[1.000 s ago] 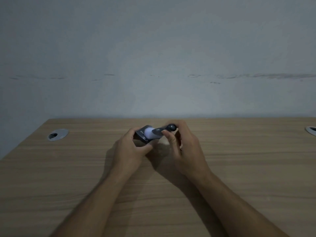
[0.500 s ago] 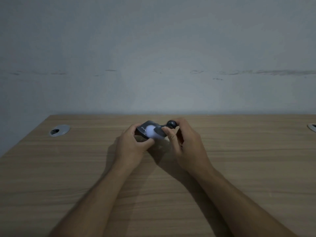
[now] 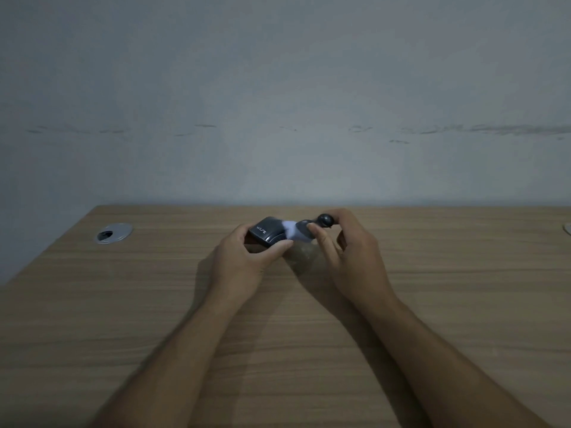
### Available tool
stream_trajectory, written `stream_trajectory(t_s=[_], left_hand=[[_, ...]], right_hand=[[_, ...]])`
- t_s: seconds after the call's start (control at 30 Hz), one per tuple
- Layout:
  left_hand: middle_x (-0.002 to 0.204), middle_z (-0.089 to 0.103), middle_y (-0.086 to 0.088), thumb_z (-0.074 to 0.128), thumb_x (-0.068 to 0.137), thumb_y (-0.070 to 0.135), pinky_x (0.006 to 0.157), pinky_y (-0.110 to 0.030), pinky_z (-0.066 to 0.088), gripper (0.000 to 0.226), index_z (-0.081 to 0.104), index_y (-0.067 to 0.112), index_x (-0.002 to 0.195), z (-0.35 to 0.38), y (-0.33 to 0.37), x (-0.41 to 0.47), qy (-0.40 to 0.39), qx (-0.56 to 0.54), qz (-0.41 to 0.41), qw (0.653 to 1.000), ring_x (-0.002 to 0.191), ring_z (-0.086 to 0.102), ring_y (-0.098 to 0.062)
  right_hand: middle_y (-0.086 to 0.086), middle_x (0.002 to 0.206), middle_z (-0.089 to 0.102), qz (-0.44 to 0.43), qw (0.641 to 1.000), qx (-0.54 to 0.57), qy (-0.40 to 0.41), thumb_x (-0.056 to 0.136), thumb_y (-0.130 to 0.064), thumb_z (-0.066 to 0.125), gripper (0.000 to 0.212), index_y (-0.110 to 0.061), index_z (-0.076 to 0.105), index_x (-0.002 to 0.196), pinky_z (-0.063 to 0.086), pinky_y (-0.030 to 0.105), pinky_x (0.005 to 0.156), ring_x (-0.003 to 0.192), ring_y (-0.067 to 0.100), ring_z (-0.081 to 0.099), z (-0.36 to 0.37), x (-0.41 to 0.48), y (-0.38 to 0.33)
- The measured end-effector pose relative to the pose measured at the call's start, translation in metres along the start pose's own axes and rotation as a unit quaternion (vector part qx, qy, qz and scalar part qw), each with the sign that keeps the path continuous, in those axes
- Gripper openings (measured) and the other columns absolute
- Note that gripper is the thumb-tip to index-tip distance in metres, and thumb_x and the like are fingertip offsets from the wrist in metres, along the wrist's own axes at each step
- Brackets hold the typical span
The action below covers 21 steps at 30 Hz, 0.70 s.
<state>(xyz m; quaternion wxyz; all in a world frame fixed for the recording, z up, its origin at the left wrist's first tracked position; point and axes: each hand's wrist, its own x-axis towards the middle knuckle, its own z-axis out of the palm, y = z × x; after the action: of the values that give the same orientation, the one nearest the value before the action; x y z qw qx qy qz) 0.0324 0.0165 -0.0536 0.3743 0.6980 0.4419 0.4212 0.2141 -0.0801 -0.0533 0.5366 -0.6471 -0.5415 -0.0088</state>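
Holding a little gadget with both hands over the wooden worktop (image 3: 154, 304). The left hand (image 3: 244, 264) is wrapped around a dark block (image 3: 267, 231) with "WISE" printed on the side facing me. Its thumb sits along the near edge and the other fingers (image 3: 247, 233) curl round the far left side, so that's a proper grip.

A pale, whitish part (image 3: 290, 231) sticks out of the block just right of the left thumb. From there a dark ball-ended arm (image 3: 325, 220) runs over to the right hand (image 3: 355, 257). That hand has the ball pinched between the thumb and the curled fingertips. Its index finger lies stretched out under the arm toward the pale part, and the rest are loosely bent.

The whole thing sits right between the two sets of fingers, with its shadow on the wood just below. I honestly can't tell whether it's touching the wood or not.

Well off to the left of the left fingers there's a round metal cable grommet (image 3: 112, 233) set in the worktop. Another one (image 3: 568, 228) is just peeking in far right of the right hand. Behind it all is a plain scuffed wall (image 3: 278, 88).
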Motion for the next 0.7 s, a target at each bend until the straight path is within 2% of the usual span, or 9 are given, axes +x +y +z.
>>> stream_trajectory(t_s=[0.1,0.2,0.3,0.43,0.47,0.57,0.6,0.67,0.7], left_hand=[[0.094,0.081,0.016,0.097,0.077,0.036,0.067,-0.005,0.051,0.040,0.076,0.030,0.109,0.002,0.002,-0.002,0.005,-0.011,0.009,1.000,0.083,0.073,0.011],[0.099,0.079,0.014,0.095,0.080,0.027,0.066,-0.007,0.049,0.044,0.073,0.029,0.117,0.003,0.001,0.000,0.006,0.006,0.015,1.000,0.088,0.074,0.002],[0.114,0.075,0.011,0.090,0.084,0.017,0.067,-0.001,0.047,0.051,0.070,0.028,0.130,0.000,0.003,-0.003,-0.006,0.037,0.037,0.999,0.100,0.071,-0.006],[0.123,0.069,0.016,0.091,0.085,0.037,0.082,0.003,0.043,0.058,0.066,0.036,0.137,-0.003,0.009,-0.008,0.032,0.056,0.094,0.993,0.109,0.066,-0.003],[0.124,0.069,0.018,0.092,0.084,0.039,0.087,-0.002,0.048,0.059,0.066,0.038,0.137,-0.003,0.009,-0.009,0.034,0.057,0.104,0.992,0.110,0.066,-0.002],[0.126,0.067,0.022,0.091,0.079,0.022,0.101,-0.037,0.057,0.067,0.064,0.041,0.137,-0.002,0.010,-0.010,0.027,0.106,0.124,0.986,0.116,0.067,-0.009],[0.127,0.067,0.020,0.090,0.078,0.015,0.100,-0.036,0.055,0.070,0.065,0.040,0.138,-0.002,0.011,-0.011,0.025,0.130,0.126,0.983,0.117,0.066,-0.011],[0.131,0.068,0.015,0.087,0.077,0.005,0.092,-0.014,0.047,0.071,0.067,0.033,0.140,-0.002,0.010,-0.010,0.020,0.140,0.134,0.981,0.120,0.065,-0.014],[0.132,0.068,0.013,0.087,0.078,0.004,0.088,-0.008,0.045,0.070,0.067,0.029,0.140,-0.002,0.009,-0.008,0.014,0.137,0.140,0.981,0.120,0.064,-0.014]], right_hand=[[-0.033,0.072,0.061,0.028,0.999,0.027,0.023,0.102,-0.036,0.077,0.015,-0.023,0.070,0.108,0.037,0.009,0.060,0.061,-0.001,0.054,-0.007,0.003,0.005],[-0.038,0.074,0.060,-0.012,0.999,0.044,0.011,0.103,-0.034,0.076,0.013,-0.026,0.066,0.106,0.035,0.012,0.059,0.057,0.006,0.046,-0.007,-0.001,-0.009],[-0.036,0.080,0.062,-0.039,0.998,0.032,-0.029,0.103,-0.031,0.077,0.011,-0.027,0.068,0.108,0.034,0.010,0.059,0.060,0.004,0.052,0.002,-0.005,-0.016],[-0.044,0.076,0.061,-0.010,1.000,0.013,0.023,0.102,-0.030,0.078,0.013,-0.029,0.065,0.103,0.037,0.007,0.059,0.063,-0.006,0.057,-0.002,-0.001,-0.009],[-0.042,0.075,0.061,-0.010,0.999,0.013,0.032,0.102,-0.033,0.076,0.012,-0.031,0.064,0.103,0.036,0.008,0.058,0.062,-0.004,0.056,-0.005,0.000,-0.007],[-0.019,0.064,0.055,-0.041,0.998,0.014,0.041,0.103,-0.044,0.069,0.020,-0.025,0.065,0.107,0.033,0.015,0.057,0.056,0.006,0.045,-0.007,-0.003,-0.012],[-0.021,0.067,0.055,-0.059,0.997,0.014,0.037,0.102,-0.045,0.068,0.025,-0.022,0.066,0.109,0.033,0.015,0.058,0.057,0.004,0.045,-0.004,-0.005,-0.017],[-0.035,0.081,0.060,-0.086,0.996,0.010,0.016,0.102,-0.040,0.071,0.024,-0.017,0.068,0.110,0.035,0.009,0.060,0.059,-0.001,0.049,0.002,-0.008,-0.025],[-0.040,0.084,0.060,-0.083,0.996,0.007,0.012,0.102,-0.037,0.073,0.020,-0.019,0.068,0.110,0.035,0.007,0.060,0.060,-0.001,0.050,0.005,-0.008,-0.026]])
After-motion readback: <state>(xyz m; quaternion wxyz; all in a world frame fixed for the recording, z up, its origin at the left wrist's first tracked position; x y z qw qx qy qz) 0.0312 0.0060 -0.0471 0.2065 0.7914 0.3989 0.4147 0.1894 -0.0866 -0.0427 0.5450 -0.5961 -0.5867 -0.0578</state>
